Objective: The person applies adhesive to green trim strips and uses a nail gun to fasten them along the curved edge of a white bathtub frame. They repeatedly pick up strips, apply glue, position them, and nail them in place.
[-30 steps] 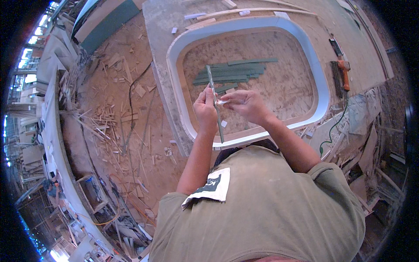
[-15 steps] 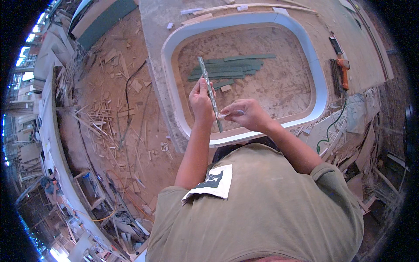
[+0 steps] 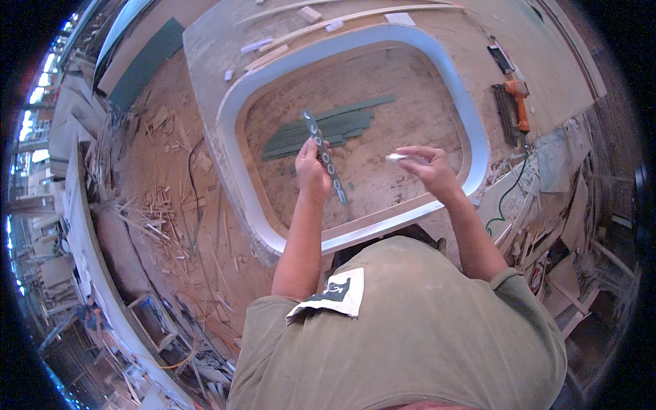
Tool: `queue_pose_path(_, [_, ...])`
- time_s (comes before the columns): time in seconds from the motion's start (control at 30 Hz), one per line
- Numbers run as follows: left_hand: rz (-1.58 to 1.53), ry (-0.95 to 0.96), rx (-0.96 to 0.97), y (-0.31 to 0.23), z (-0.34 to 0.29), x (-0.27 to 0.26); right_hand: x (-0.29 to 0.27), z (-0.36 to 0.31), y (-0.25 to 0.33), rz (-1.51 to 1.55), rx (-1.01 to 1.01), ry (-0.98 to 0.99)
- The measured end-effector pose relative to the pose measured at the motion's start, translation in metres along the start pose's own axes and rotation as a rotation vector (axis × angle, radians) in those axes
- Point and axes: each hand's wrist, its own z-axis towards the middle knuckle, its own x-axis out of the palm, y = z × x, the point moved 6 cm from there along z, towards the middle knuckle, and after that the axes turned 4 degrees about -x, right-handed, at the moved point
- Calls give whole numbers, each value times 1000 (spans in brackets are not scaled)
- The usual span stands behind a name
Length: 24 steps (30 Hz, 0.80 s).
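My left hand (image 3: 313, 174) is closed around a narrow green strip (image 3: 333, 179), held slanting with its far end to the left. White rings, like loops of glue, run in a row along the strip's face. My right hand (image 3: 439, 176) is apart from the strip, to its right, pinching a small white thing (image 3: 394, 158) between thumb and fingers; blur and the grip hide its kind. Beneath both hands lies a large rounded rectangular frame (image 3: 480, 160) with a white inner wall. Several flat green strips (image 3: 359, 117) lie inside the frame, beyond my left hand.
An orange nail gun (image 3: 517, 102) with a green hose (image 3: 507, 198) lies right of the frame, near a small black object (image 3: 501, 59). Wooden strips (image 3: 355, 20) rest beyond it. Wood scraps (image 3: 157, 212) litter the left floor; offcuts (image 3: 567, 273) pile at right.
My right hand has drawn away from the strip to the right, still pinching the white thing. The strip's ringed face now shows more fully. The view has shifted, moving the frame leftward.
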Motion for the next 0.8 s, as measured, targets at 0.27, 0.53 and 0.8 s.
queue_pose_path(0.27, [247,75,-235,101,34,62,-111,-19,-34,46,90,-311])
queue_pose_path(0.53, [569,79,-205,131,37,95,-136,-29,-62,164,152,-354])
queue_pose_path(0.8, [911,54,-15,124,32,115,-156,-20,-63,128,145,-361])
